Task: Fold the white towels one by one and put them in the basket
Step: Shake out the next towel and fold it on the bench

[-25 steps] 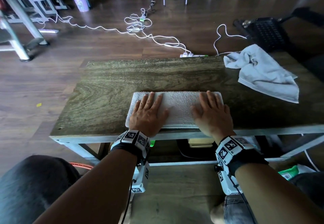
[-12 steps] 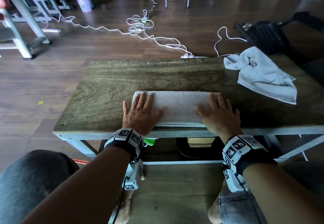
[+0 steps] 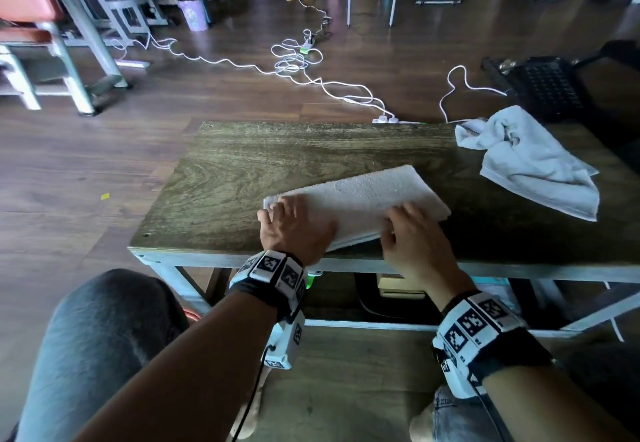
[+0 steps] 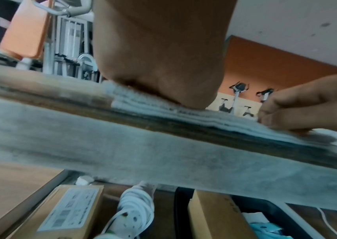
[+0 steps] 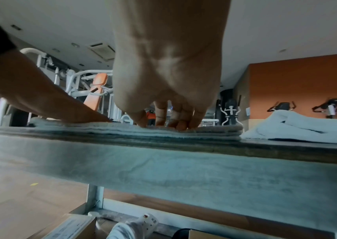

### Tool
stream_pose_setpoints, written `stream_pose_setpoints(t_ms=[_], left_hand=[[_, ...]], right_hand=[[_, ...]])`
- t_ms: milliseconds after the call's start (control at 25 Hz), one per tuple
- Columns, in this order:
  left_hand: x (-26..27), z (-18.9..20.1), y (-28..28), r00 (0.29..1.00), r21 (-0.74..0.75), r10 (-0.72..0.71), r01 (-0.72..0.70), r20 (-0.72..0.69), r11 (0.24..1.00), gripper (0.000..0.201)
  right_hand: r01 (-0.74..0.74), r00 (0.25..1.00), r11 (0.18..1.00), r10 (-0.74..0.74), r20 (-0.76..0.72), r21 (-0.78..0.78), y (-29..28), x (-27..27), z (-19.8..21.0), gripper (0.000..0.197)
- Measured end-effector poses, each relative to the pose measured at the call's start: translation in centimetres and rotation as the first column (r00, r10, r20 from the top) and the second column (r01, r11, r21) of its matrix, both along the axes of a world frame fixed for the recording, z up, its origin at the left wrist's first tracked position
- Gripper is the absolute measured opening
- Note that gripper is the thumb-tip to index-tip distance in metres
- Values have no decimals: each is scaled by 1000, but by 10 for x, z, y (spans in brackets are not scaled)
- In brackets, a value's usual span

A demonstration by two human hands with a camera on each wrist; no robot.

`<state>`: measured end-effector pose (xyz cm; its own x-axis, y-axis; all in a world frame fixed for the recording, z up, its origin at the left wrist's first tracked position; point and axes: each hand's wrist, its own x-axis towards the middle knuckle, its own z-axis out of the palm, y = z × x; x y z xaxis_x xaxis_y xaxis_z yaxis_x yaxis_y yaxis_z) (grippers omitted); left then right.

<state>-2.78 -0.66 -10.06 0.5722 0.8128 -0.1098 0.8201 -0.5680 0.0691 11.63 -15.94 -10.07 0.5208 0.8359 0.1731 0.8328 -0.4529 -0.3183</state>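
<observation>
A white towel (image 3: 374,192), folded into a long strip, lies slanted on the wooden table (image 3: 277,157), its right end farther from me. My left hand (image 3: 294,223) presses flat on its near left end; in the left wrist view the heel of my palm (image 4: 159,64) sits on the towel layers (image 4: 143,103). My right hand (image 3: 412,234) has bent fingers (image 5: 173,124) on the towel's near long edge and seems to pinch it. A second white towel (image 3: 533,164) lies crumpled at the table's right. A black basket (image 3: 547,88) stands on the floor beyond it.
White cables and a power strip (image 3: 384,119) trail over the floor behind the table. Boxes (image 4: 71,210) and a coiled cable sit on the shelf under the table. Gym machines (image 3: 86,43) stand at the back left.
The folded towel has turned from parallel with the table edge to slanted, its right end swinging away from me. My right fingers went from flat to bent at the near edge.
</observation>
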Motion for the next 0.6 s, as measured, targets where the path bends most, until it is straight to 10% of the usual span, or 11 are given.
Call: stream_pose_setpoints(t_ms=[200, 600], left_hand=[[-22, 20, -18, 964, -28, 32, -25, 263, 999, 44], [-54, 9, -16, 942, -112, -236, 268, 237, 957, 83]], right_hand=[[59, 997, 994, -54, 54, -92, -12, 3, 3, 45], [-65, 998, 958, 69, 3, -279, -21, -8, -4, 98]])
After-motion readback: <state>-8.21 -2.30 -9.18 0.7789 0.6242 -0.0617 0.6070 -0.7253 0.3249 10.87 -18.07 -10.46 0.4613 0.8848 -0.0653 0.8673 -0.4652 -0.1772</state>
